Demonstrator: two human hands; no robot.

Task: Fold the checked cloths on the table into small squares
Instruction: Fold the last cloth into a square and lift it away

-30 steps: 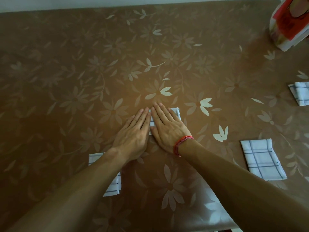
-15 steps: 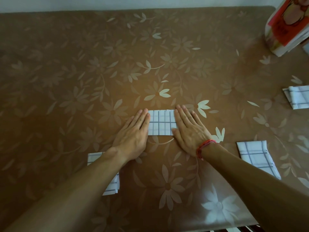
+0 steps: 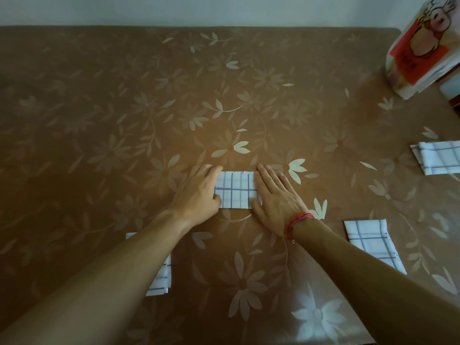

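View from the head camera over a table [image 3: 74,120] spread with a brown tablecloth [image 3: 249,100] printed with pale flowers and leaves; a plain light wall [image 3: 224,8] runs along its far edge.

Centre: a checked cloth [image 3: 236,190], white with dark grid lines, lies flat as a short strip, its long side running left to right. Both hands rest on its ends.

Right hand [image 3: 276,197]: palm down, fingers straight and close together, pressing the right end of the strip flat against the tablecloth. A red string bracelet [image 3: 298,220] circles the wrist.

Left hand [image 3: 196,192]: it covers the left end of the strip, knuckles raised, thumb lying on the near corner. Whether the fingers pinch the cloth or only press on it cannot be told.

Other cloths of the same pattern (all lying apart from the central one): a folded cloth [image 3: 161,277] near the front edge, partly hidden under the left forearm; a second folded cloth [image 3: 371,242] to the right of the right forearm; a third cloth [image 3: 438,156] at the right border, cut off by the picture's edge.

Far right corner: a white and red packet [image 3: 420,53] with a cartoon figure printed on it, standing tilted.
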